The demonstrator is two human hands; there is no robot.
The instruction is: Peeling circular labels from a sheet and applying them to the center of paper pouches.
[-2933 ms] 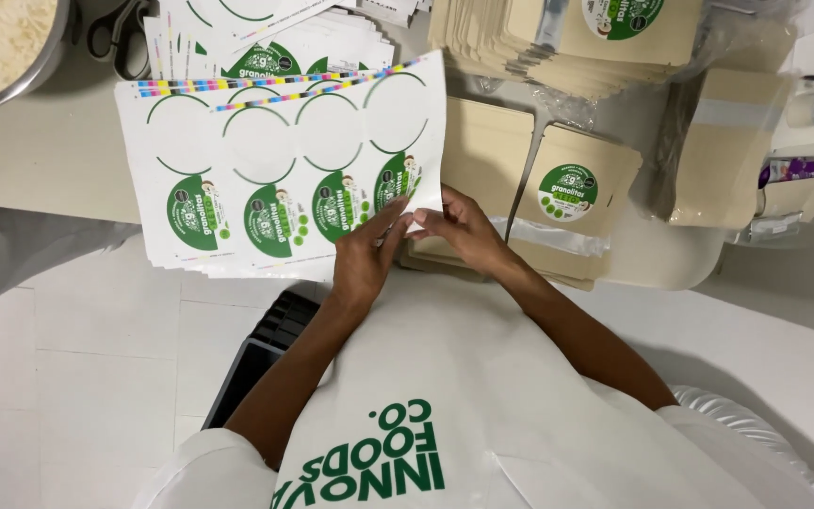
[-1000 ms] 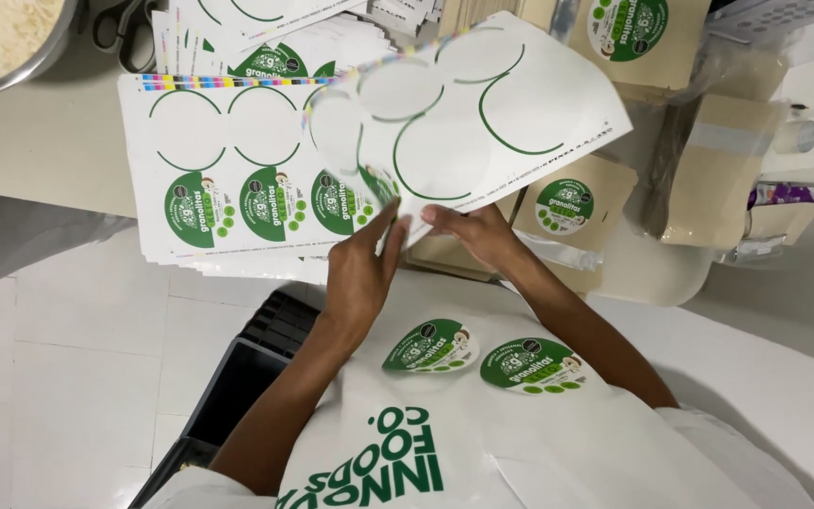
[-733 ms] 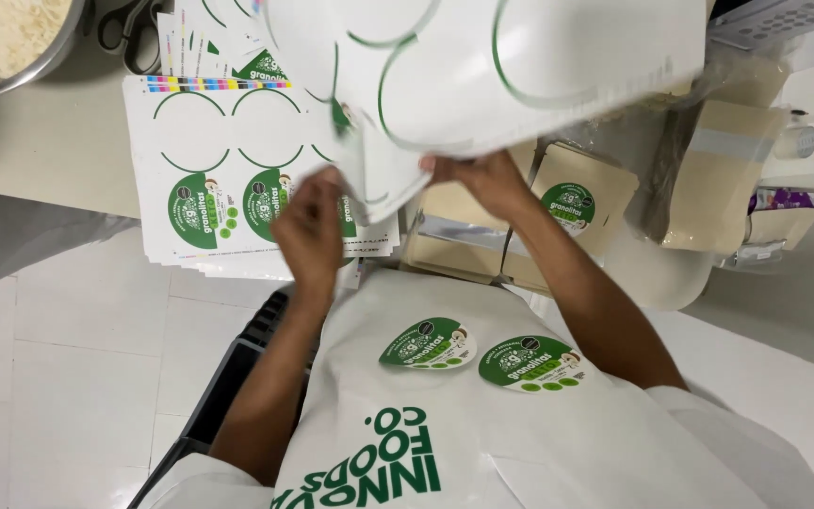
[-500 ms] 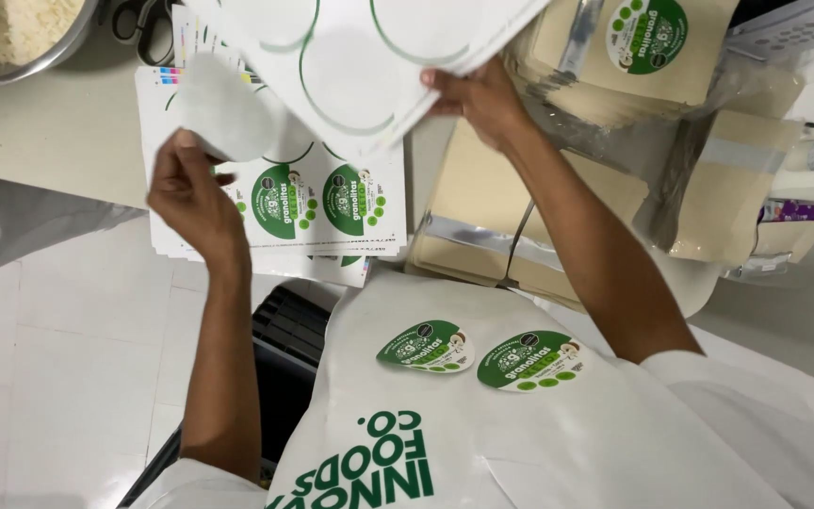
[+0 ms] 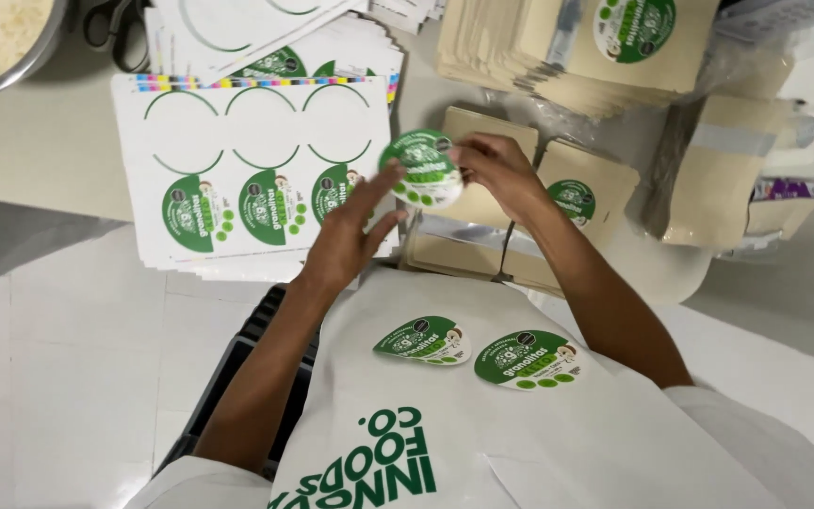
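We pinch a round green sticker [image 5: 422,167] between both hands: right hand [image 5: 499,172] grips its right edge, left hand [image 5: 350,234] fingertips touch its lower left, above the sticker sheet [image 5: 237,179].

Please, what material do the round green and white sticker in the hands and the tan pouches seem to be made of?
The round green and white sticker looks like thin glossy printed paper or film: it bends between both hands. The flat tan pouches look like matte kraft paper: dull brown, no shine. The exact material cannot be told.
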